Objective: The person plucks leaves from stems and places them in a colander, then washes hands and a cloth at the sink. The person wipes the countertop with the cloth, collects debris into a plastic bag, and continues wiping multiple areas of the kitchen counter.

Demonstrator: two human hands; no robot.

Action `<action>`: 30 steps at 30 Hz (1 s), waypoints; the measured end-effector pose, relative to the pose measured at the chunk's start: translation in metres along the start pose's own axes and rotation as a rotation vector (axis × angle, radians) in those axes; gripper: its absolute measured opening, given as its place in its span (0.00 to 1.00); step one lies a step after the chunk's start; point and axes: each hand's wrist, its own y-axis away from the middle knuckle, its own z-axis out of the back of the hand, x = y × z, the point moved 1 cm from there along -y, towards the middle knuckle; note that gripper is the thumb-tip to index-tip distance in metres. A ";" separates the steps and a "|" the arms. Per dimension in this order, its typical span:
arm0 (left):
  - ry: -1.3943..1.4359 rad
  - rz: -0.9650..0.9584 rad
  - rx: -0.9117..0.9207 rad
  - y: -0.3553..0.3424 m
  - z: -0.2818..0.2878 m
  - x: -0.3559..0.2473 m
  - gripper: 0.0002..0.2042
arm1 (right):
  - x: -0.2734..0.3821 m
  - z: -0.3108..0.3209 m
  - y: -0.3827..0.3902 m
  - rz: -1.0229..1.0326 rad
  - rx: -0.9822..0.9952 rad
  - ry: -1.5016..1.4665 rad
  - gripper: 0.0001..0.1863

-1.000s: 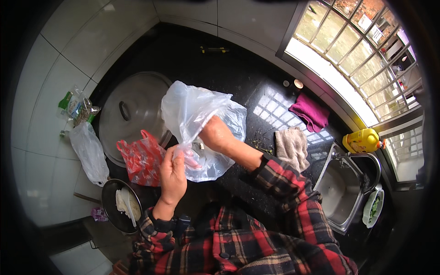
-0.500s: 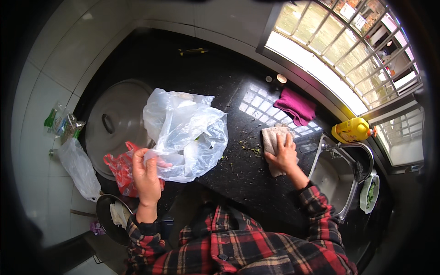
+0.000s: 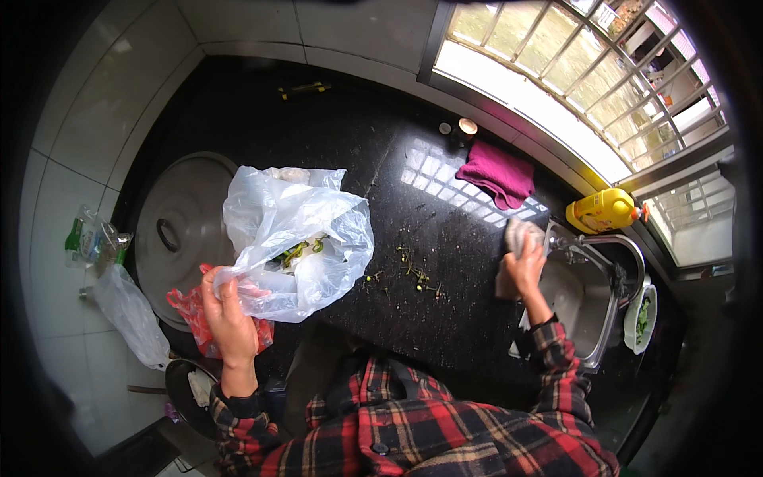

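Note:
My left hand [image 3: 232,324] pinches the near rim of a clear white plastic bag [image 3: 338,278] between thumb and fingers. The bag's mouth gapes, and green vegetable scraps [image 3: 296,253] show inside it. At the sink's left edge, my right hand [image 3: 524,269] is closed over a bunched beige cloth [image 3: 520,232], which rests against the black counter. Small green and yellowish trimmings [image 3: 417,274] lie scattered on the counter between bag and cloth. A red plastic bag [image 3: 195,314] sits crumpled just beyond my left hand, partly hidden by it.
A large round metal lid [image 3: 179,199] lies at the left. The steel sink [image 3: 592,310] and its curved tap [image 3: 636,254] are on the right, near a yellow bottle [image 3: 604,211] and a white dish of greens [image 3: 640,318]. A magenta cloth [image 3: 497,173] lies below the barred window.
My right hand has slid the beige cloth rightward to the sink's edge, and its fingers have closed on it. The white bag's mouth has opened wider, showing the scraps inside. The view has shifted slightly.

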 end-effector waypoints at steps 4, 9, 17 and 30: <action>-0.016 -0.013 -0.020 -0.005 0.003 -0.004 0.09 | 0.062 -0.019 0.032 0.391 0.251 -0.281 0.37; 0.001 -0.011 -0.067 0.000 0.005 -0.012 0.10 | 0.148 -0.021 -0.043 0.538 -0.025 -0.555 0.36; 0.081 0.020 -0.101 0.015 0.011 -0.018 0.12 | 0.264 -0.071 -0.129 0.398 0.112 -0.214 0.35; 0.088 -0.034 -0.167 0.003 0.007 -0.013 0.12 | 0.251 -0.052 -0.069 1.143 0.415 -0.176 0.30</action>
